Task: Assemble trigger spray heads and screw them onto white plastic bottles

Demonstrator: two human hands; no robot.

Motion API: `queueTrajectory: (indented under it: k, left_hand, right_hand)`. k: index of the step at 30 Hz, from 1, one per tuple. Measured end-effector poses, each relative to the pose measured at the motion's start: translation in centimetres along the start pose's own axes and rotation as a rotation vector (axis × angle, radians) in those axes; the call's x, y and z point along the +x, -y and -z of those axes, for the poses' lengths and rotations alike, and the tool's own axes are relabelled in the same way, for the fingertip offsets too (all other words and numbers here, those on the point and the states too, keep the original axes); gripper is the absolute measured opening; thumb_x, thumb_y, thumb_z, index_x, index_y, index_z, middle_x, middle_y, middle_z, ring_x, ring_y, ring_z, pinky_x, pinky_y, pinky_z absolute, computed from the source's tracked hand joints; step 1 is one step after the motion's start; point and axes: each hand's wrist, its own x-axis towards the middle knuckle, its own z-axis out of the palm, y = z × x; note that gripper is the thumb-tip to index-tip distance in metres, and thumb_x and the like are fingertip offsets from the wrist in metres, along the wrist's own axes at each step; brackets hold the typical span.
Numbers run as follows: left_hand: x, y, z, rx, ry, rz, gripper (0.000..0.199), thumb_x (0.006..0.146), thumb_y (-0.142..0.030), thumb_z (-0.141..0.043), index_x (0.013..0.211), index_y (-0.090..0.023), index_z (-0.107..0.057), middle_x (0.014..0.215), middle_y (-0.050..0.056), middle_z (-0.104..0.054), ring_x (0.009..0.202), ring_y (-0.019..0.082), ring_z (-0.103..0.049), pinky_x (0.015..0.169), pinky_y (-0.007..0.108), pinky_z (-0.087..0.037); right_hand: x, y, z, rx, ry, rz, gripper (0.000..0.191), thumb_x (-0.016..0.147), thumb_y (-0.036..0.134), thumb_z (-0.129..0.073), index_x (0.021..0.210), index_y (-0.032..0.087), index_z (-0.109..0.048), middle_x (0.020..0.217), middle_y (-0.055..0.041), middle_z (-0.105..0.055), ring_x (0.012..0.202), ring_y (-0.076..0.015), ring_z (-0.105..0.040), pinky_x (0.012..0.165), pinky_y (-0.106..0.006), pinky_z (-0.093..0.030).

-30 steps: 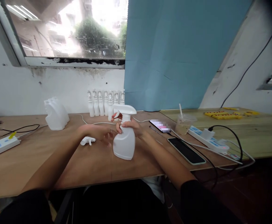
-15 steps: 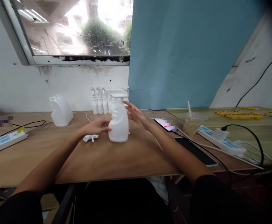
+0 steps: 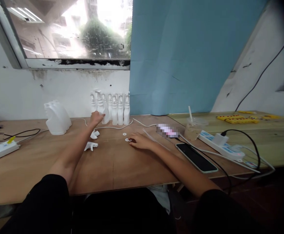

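Note:
My left hand (image 3: 97, 118) is closed round the lower part of a white spray bottle (image 3: 100, 101) at the back of the table, beside the row of similar spray bottles (image 3: 120, 112). Its fingers are partly hidden behind the bottle. Further forward, my right hand (image 3: 140, 141) rests low over the tabletop, fingers bent down onto a small white ring (image 3: 129, 140). Another white ring (image 3: 124, 134) lies just behind those fingertips. Two white trigger sprayer heads (image 3: 91, 146) lie on the wood under and in front of my left forearm.
White bottles without tops (image 3: 57, 118) stand at the back left. On the right are a lit phone (image 3: 167, 130), a dark phone (image 3: 196, 158), a drink cup (image 3: 196, 128) and a power strip (image 3: 221, 146) with cables. Another power strip (image 3: 1, 151) lies at left.
My left hand has carried the spray bottle from mid-table back to the row by the wall. My right hand has left the bottle and come down to the small white rings.

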Motion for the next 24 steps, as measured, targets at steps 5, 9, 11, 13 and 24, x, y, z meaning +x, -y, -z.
queueTrajectory:
  k: [5, 9, 11, 13, 24]
  left_hand:
    - [0.8, 0.4, -3.4, 0.160, -0.060, 0.050, 0.041, 0.077, -0.042, -0.068, 0.097, -0.007, -0.061, 0.106, 0.025, -0.066, 0.111, 0.036, -0.059, 0.086, 0.037, -0.044]
    - [1.5, 0.3, -5.0, 0.200, -0.062, 0.067, 0.047, 0.081, -0.043, -0.064, 0.110, -0.006, -0.058, 0.107, 0.023, -0.067, 0.112, 0.034, -0.059, 0.088, 0.037, -0.046]
    - [1.7, 0.2, -5.5, 0.207, -0.059, 0.063, 0.051, 0.083, -0.046, -0.062, 0.114, -0.006, -0.057, 0.107, 0.023, -0.067, 0.112, 0.033, -0.060, 0.089, 0.036, -0.047]
    - [1.7, 0.1, -5.9, 0.212, -0.052, 0.056, 0.055, 0.082, -0.048, -0.062, 0.116, -0.005, -0.055, 0.109, 0.023, -0.067, 0.113, 0.033, -0.060, 0.088, 0.035, -0.047]
    - [1.2, -0.3, -4.4, 0.226, 0.139, 0.055, 0.060, 0.085, -0.051, -0.059, 0.122, -0.004, -0.050, 0.097, 0.017, -0.070, 0.075, 0.022, -0.071, 0.074, 0.028, -0.051]
  right_hand:
    - [0.0, -0.8, -1.2, -0.067, -0.064, 0.059, 0.009, 0.087, 0.021, -0.058, 0.089, 0.014, -0.064, 0.094, -0.0106, -0.065, 0.093, -0.0234, -0.056, 0.087, -0.036, -0.043]
    - [0.0, -1.3, -1.9, -0.099, -0.104, 0.081, 0.009, 0.089, 0.021, -0.056, 0.088, 0.015, -0.063, 0.092, -0.0099, -0.064, 0.091, -0.0227, -0.056, 0.086, -0.035, -0.043]
    - [0.1, -1.4, -2.1, -0.104, -0.113, 0.081, 0.009, 0.089, 0.021, -0.056, 0.088, 0.015, -0.063, 0.092, -0.0098, -0.065, 0.091, -0.0223, -0.057, 0.086, -0.035, -0.043]
    - [0.1, -1.4, -2.2, -0.108, -0.116, 0.073, 0.009, 0.089, 0.021, -0.056, 0.088, 0.015, -0.063, 0.092, -0.0098, -0.065, 0.091, -0.0219, -0.057, 0.085, -0.034, -0.042]
    - [0.0, -1.4, -2.3, -0.121, -0.127, 0.052, 0.010, 0.089, 0.021, -0.055, 0.095, 0.015, -0.062, 0.096, -0.0107, -0.065, 0.094, -0.0232, -0.056, 0.086, -0.034, -0.043]
